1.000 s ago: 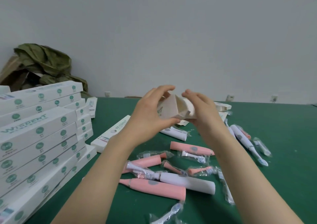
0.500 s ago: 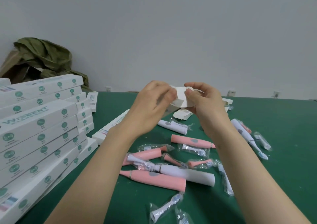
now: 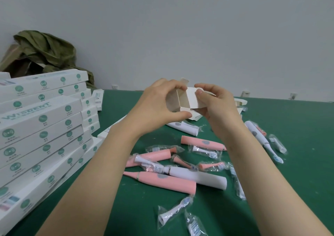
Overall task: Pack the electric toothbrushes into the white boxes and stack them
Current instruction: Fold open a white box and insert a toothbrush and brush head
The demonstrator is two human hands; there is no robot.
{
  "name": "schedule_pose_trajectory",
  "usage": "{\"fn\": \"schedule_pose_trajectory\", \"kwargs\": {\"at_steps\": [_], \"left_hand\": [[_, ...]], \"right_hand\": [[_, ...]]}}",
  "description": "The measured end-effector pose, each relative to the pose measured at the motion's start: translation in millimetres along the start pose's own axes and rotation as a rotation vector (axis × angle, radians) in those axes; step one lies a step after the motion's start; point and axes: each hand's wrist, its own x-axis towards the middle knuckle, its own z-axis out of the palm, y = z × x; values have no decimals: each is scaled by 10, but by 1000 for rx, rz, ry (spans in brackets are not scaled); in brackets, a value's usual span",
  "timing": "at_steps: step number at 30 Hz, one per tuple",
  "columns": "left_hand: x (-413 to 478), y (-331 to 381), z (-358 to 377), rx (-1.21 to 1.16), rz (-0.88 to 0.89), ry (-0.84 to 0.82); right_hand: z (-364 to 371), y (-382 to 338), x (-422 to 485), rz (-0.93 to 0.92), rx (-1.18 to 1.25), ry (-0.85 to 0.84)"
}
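Below a plain grey wall (image 3: 180, 28), the green tabletop (image 3: 298, 145) carries a tall stack of printed white cardboard boxes (image 3: 41, 127) at your left and loose pink and white plastic electric toothbrushes (image 3: 166, 182) in front of you. Above them you hold a small open white card box (image 3: 173, 102). Your left hand (image 3: 155, 109) clamps its side walls, and your right hand (image 3: 218, 107) pinches the end flap (image 3: 193, 100). Keep the walls square, crease the flap firmly, then tuck it in without crushing the corners.

Both hands, left (image 3: 159, 107) and right (image 3: 216, 105), grip an open white box (image 3: 188, 100) above toothbrushes (image 3: 162, 179).
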Motion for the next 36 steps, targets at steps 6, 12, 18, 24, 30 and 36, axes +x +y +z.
{"fn": "schedule_pose_trajectory", "kwargs": {"at_steps": [6, 12, 18, 24, 30, 36], "left_hand": [[-8, -16, -317, 26, -19, 274], [-11, -34, -432, -4, -68, 315], [3, -38, -251, 48, -66, 183], [-25, -4, -135, 118, -37, 46], [-46, -3, -107, 138, -62, 48], [-61, -51, -12, 168, -127, 10]], "right_hand": [[-140, 50, -47, 101, 18, -166], [-484, 357, -376, 126, -1238, -761], [-645, 335, -502, 215, -1353, -861], [-765, 108, -417, 109, -1013, -589], [-837, -142, -301, -99, -548, -136], [-824, -474, -218, -409, -39, 319]]}}
